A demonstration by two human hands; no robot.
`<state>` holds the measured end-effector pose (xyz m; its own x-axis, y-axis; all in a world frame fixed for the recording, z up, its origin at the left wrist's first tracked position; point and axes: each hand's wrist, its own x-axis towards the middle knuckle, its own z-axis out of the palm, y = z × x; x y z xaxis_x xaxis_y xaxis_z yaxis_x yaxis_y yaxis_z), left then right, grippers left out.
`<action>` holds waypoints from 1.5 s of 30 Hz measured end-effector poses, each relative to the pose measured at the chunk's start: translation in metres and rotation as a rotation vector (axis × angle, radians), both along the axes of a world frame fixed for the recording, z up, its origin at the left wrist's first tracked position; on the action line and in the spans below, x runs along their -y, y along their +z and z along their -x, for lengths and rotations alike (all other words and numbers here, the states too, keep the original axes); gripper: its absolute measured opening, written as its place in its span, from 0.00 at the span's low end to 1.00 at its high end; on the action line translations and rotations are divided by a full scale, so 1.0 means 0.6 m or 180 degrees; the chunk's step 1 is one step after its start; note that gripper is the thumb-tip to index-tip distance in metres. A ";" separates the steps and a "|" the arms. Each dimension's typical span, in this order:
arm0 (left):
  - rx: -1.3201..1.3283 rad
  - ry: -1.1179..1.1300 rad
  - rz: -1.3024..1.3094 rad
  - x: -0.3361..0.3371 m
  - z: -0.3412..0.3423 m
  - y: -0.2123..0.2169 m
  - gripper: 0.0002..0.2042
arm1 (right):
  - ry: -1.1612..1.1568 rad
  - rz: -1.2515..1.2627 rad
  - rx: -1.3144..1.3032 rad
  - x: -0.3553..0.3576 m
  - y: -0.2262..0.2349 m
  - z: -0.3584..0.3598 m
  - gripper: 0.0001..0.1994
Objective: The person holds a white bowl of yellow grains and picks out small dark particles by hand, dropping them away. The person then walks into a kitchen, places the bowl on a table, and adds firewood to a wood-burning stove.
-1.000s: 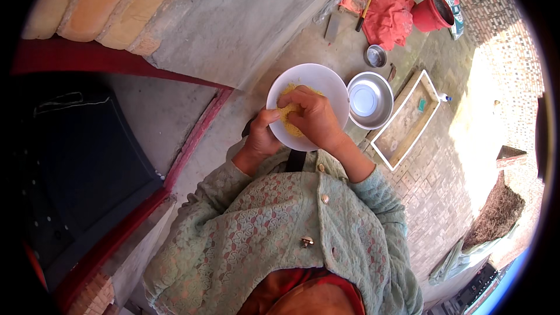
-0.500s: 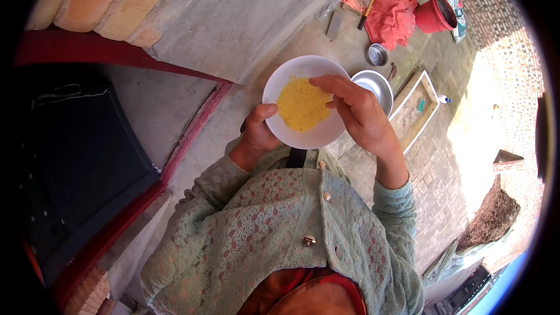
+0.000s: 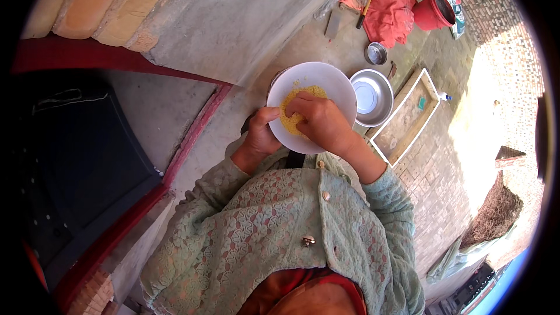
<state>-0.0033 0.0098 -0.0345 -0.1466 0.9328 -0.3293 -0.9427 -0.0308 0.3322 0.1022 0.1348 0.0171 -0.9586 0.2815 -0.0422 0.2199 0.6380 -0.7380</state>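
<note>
1. Since half a second ago, the right hand (image 3: 319,121) has been brought back from the far rim of the white plate (image 3: 326,79) onto the yellow grain (image 3: 294,108), which was then seen uncovered as a round heap.
2. Nearest the camera, a pale green lace top with small buttons (image 3: 280,227) is seen from above, filling the lower middle of the view.
3. Both forearms are stretched forward from the sleeves to the plate.
4. The left hand (image 3: 261,136) is wrapped around the plate's near-left edge, with the thumb laid over the rim, so the plate is held by it.
5. The right hand is bent with its fingers curled down into the grain; whether any grain is pinched between the fingers cannot be told.
6. The plate is held just beyond the chest, above a grey concrete floor (image 3: 303,29), with the grain on its near half.
7. Just to the right of the plate, a steel bowl (image 3: 368,97) is set on the floor.
8. Beside that bowl, further right, a shallow wooden tray with a white rim (image 3: 408,118) is laid on brick paving.
9. Further off, a small steel cup (image 3: 376,53) is placed.
10. Farthest away, a red cloth (image 3: 388,6) and a red pot (image 3: 433,13) are found.
11. On the left, a dark doorway with a red frame (image 3: 192,134) is set under a brick wall (image 3: 116,6).
</note>
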 end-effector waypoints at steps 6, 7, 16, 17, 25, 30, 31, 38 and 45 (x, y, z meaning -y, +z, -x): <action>-0.0006 -0.0006 -0.0200 -0.007 0.002 0.019 0.30 | -0.0294 0.0673 -0.0270 -0.037 0.069 0.000 0.17; -0.0020 0.0033 -0.0187 -0.008 0.002 0.021 0.31 | -0.0294 0.0466 -0.0353 -0.040 0.070 -0.002 0.18; 0.0030 0.0181 -0.0212 -0.008 0.007 0.020 0.32 | -0.0483 0.0629 -0.0474 -0.061 0.088 -0.029 0.21; 0.0019 0.0180 -0.0227 -0.008 0.008 0.018 0.32 | -0.0478 0.0589 -0.0487 -0.061 0.086 -0.030 0.22; -0.0083 0.0108 -0.0195 -0.009 0.006 0.020 0.32 | -0.0720 0.0399 -0.0112 -0.033 0.071 -0.031 0.29; -0.0194 0.0104 -0.0165 -0.011 0.001 0.025 0.31 | -0.0832 -0.0156 -0.0166 -0.004 0.052 -0.009 0.32; -0.0197 0.0073 -0.0142 -0.011 0.001 0.027 0.31 | -0.0878 -0.0236 -0.0221 -0.003 0.050 -0.006 0.30; -0.0236 -0.0030 0.0095 0.000 0.000 0.015 0.27 | -0.0203 -0.0424 -0.0388 0.015 0.015 0.011 0.12; -0.0035 0.0099 -0.0075 -0.003 0.003 0.037 0.30 | -0.0333 0.0289 -0.0478 -0.038 0.061 -0.013 0.11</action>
